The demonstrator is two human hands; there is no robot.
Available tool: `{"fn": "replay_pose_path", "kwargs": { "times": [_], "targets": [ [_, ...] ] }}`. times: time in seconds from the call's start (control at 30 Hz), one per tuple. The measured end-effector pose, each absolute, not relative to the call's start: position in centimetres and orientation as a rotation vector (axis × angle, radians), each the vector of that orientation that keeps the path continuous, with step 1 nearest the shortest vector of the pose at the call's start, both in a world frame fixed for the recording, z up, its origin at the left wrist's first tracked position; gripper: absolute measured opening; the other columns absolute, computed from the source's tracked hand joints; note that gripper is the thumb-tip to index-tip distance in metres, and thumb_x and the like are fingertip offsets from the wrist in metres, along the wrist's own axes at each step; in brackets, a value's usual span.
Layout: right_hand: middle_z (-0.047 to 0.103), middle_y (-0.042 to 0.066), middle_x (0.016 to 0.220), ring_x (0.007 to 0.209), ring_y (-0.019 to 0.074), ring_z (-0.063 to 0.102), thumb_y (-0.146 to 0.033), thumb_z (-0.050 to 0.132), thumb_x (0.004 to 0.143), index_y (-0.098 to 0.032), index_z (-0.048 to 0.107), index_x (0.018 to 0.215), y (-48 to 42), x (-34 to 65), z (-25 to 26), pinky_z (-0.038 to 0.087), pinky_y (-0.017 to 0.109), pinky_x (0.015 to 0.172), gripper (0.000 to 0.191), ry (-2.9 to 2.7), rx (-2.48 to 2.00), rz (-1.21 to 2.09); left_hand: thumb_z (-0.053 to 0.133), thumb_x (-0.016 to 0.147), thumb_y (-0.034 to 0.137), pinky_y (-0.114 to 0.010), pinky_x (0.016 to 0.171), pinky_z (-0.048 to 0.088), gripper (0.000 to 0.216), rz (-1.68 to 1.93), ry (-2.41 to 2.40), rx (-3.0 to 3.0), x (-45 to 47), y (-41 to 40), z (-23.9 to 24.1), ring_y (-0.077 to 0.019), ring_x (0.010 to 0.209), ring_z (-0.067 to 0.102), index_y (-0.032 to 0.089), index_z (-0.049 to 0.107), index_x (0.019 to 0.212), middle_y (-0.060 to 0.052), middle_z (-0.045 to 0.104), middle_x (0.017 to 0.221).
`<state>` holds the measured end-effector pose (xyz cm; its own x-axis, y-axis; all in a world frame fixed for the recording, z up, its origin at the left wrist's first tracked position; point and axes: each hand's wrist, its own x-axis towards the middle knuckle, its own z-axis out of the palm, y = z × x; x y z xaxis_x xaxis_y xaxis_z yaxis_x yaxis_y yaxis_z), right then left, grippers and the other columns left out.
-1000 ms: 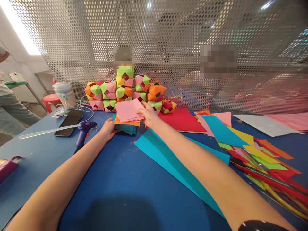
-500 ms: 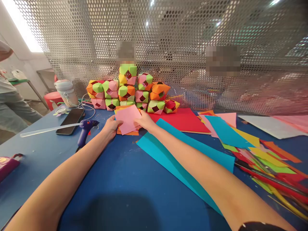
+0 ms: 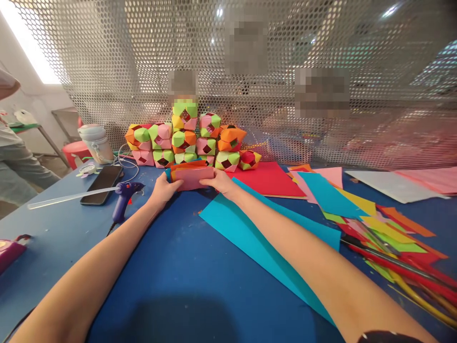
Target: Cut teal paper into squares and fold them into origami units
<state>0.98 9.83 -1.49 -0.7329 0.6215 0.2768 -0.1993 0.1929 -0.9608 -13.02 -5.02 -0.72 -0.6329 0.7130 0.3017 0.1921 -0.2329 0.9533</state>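
Between my two hands is a stack of coloured paper sheets, pink on the near side with orange and blue edges showing behind. My left hand grips its left end, thumb on the pink face. At the right end my right hand holds it the same way, fingers hidden behind the paper. The stack is tilted up on edge over the blue table. Just behind it stand stacked folded-paper balls in green, pink, orange and yellow. Large blue paper lies under my right forearm.
Left of my hands are a purple glue gun with a long glue stick, a phone and a white flask. Red paper and a pile of paper scraps lie to the right. A perforated metal screen rises behind.
The paper stack has gone from leaning back with its pink face showing broadly to standing on edge, gripped at both ends. Blue edges now show behind it.
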Motion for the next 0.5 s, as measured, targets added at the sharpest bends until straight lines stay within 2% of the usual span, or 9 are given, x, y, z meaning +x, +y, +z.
{"fn": "replay_pose_path", "kwargs": {
  "times": [0.13,0.3,0.4,0.5],
  "targets": [
    [0.07,0.0,0.096,0.096,0.0193,0.06,-0.024,0.081,0.048,-0.021,0.066,0.095,9.1,0.7,-1.0,0.047,0.035,0.091,0.049,-1.733,-0.403,1.544,0.073,0.059,0.022,-0.027,0.078,0.051,0.043,1.939,1.653,1.085,-12.3,-4.8,-1.1,-0.0181,0.084,0.064,0.015,0.066,0.101,-0.003,0.071,0.094],
    [0.07,0.001,0.084,0.084,0.0192,0.063,-0.031,0.071,0.059,-0.019,0.065,0.085,8.4,-0.8,-0.5,0.05,0.035,0.081,0.03,-1.619,-0.425,1.589,0.067,0.063,0.023,-0.026,0.072,0.05,0.03,1.959,1.634,1.064,-11.4,-4.3,-1.1,-0.0172,0.075,0.063,0.013,0.069,0.091,-0.003,0.07,0.081],
    [0.07,0.001,0.086,0.084,0.0179,0.063,-0.033,0.07,0.061,-0.019,0.064,0.089,8.3,-1.0,-0.6,0.05,0.033,0.08,0.032,-1.564,-0.405,1.625,0.066,0.067,0.027,-0.026,0.071,0.051,0.032,1.976,1.618,1.079,-11.5,-4.3,-0.6,-0.0168,0.075,0.063,0.013,0.067,0.096,-0.003,0.069,0.085],
    [0.071,0.001,0.089,0.086,0.0179,0.064,-0.03,0.075,0.056,-0.019,0.064,0.093,8.3,-0.5,-0.7,0.05,0.032,0.082,0.04,-1.59,-0.357,1.683,0.07,0.063,0.024,-0.025,0.074,0.05,0.038,1.983,1.631,1.116,-12.0,-4.5,-0.2,-0.0167,0.081,0.063,0.015,0.065,0.1,-0.003,0.069,0.091]
  ]
}}
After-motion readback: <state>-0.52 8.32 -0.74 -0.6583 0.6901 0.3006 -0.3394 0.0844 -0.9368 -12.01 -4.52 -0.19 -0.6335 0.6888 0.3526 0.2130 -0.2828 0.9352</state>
